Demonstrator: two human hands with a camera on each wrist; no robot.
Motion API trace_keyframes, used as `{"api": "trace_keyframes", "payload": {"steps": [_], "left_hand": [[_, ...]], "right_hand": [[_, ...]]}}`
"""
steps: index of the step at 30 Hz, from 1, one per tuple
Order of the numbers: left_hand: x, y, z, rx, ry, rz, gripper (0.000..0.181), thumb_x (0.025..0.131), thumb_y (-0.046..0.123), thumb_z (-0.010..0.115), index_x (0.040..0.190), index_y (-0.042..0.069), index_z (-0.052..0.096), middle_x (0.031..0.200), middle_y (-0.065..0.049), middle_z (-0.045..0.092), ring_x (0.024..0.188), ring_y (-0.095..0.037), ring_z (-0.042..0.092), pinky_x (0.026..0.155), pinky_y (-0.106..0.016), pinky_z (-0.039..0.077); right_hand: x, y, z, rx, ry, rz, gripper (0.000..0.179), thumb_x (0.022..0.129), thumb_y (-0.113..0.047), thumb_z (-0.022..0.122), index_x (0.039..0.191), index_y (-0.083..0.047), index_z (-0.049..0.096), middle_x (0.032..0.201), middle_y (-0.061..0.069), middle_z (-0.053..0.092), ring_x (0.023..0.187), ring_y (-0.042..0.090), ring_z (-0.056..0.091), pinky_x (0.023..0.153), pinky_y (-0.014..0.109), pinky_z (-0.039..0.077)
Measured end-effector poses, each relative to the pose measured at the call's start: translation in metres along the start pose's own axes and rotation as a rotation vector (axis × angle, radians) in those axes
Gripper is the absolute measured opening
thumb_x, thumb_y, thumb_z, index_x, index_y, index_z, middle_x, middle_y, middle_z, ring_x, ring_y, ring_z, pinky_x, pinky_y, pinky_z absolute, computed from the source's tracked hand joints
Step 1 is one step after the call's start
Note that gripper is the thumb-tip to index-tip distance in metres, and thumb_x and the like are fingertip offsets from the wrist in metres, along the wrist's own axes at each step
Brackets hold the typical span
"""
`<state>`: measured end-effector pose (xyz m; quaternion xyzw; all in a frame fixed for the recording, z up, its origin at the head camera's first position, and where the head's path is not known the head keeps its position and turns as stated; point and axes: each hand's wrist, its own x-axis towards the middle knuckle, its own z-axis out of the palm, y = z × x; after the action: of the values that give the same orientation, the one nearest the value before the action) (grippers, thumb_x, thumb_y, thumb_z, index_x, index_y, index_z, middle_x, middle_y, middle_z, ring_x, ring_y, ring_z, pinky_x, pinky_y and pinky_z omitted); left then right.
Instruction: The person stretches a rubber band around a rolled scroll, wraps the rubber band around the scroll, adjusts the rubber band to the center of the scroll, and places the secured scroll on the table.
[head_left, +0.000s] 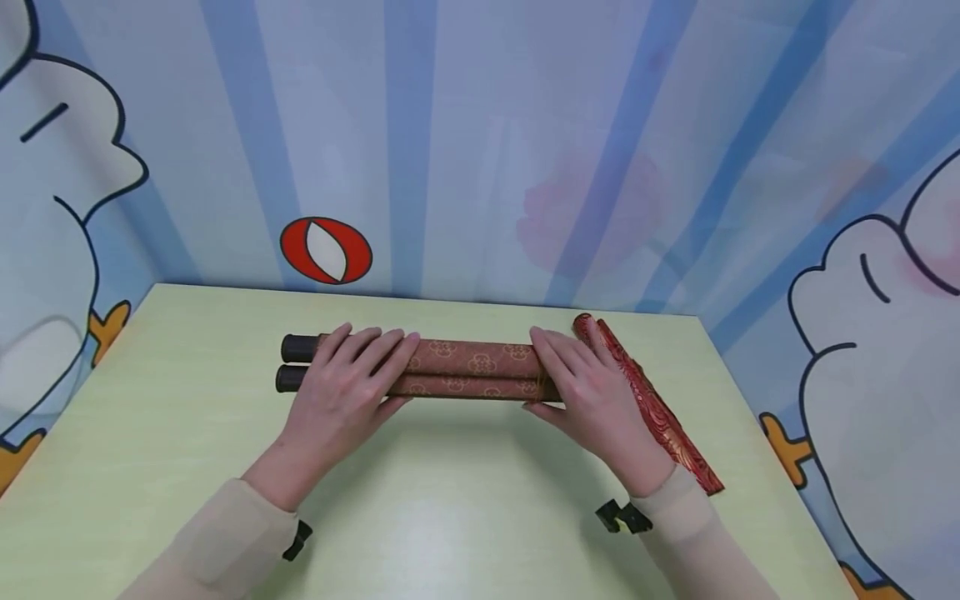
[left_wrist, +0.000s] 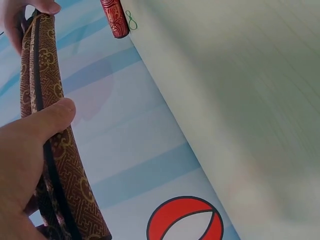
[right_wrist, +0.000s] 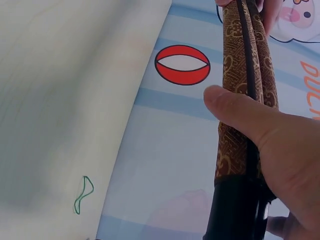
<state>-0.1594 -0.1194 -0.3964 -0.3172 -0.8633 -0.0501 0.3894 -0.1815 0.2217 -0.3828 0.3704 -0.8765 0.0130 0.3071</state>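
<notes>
Hands [head_left: 345,379] [head_left: 592,392], backs upward, grip the patterned double roll [head_left: 468,360].

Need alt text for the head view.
A person's left grip and right grip hold a brown, flower-patterned double roll with black ends over a pale green table. A slim, shiny red roll slants beside the right grip; blue striped backdrop behind.

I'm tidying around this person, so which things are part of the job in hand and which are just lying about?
In the job:
- brown tubes, held at both ends
- left hand
- right hand

Lying about, it seems:
- red roll, on the table by the right hand
</notes>
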Motion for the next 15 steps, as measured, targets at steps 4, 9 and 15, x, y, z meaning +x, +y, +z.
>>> {"api": "trace_keyframes", "payload": {"steps": [4,9,15], "left_hand": [[0.001,-0.001,0.0,-0.012,-0.006,-0.004,0.081,0.072,0.026,0.102,0.142,0.007,0.067,0.129,-0.016,0.07,0.116,-0.04,0.066,0.105,-0.064,0.051],[0.002,0.0,0.002,-0.005,-0.005,-0.012,0.082,0.071,0.027,0.103,0.141,0.006,0.068,0.129,-0.017,0.07,0.116,-0.041,0.066,0.106,-0.064,0.051],[0.004,0.002,0.003,-0.005,-0.005,-0.008,0.084,0.071,0.03,0.103,0.143,0.007,0.067,0.129,-0.016,0.07,0.117,-0.04,0.066,0.106,-0.063,0.052]], "right_hand": [[-0.005,0.003,-0.002,-0.017,-0.001,0.059,0.103,0.063,-0.037,0.106,0.147,0.001,0.059,0.136,0.022,0.068,0.128,0.04,0.064,0.123,0.065,0.035],[0.0,0.002,-0.001,-0.013,-0.007,0.06,0.096,0.063,-0.035,0.107,0.14,0.002,0.064,0.131,0.021,0.07,0.126,0.039,0.064,0.124,0.063,0.033],[0.008,-0.004,0.001,-0.022,-0.023,0.012,0.097,0.067,-0.04,0.104,0.145,0.0,0.061,0.133,0.02,0.07,0.127,0.037,0.064,0.125,0.063,0.033]]}}
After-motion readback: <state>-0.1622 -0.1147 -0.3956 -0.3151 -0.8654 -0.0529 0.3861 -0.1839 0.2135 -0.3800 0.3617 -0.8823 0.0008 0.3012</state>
